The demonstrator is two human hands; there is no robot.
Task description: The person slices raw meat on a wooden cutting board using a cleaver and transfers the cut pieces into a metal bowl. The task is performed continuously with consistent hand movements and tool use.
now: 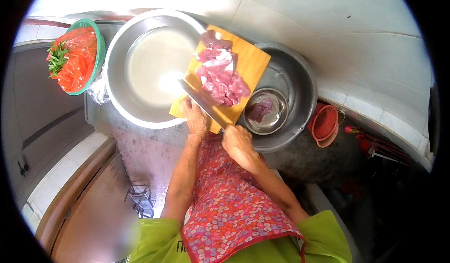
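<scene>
A wooden cutting board [248, 52] bridges the space between a large steel basin and a dark basin. Pink pieces of raw meat [220, 73] lie heaped on its far part. My right hand [239, 143] is wrapped round the handle of a knife [204, 106], whose blade slants across the near part of the board, toward the upper left. Close beside the blade, my left hand [194, 117] rests at the board's near left with its fingers curled. Whatever is under those fingers is hidden.
The steel basin [115, 82] holds cloudy liquid. Inside the dark basin [304, 82], a steel bowl [282, 117] contains a piece of meat. A green basket [99, 52] with a red plastic bag and green leaves stands far left. A red bucket [325, 124] sits right, by the tiled wall.
</scene>
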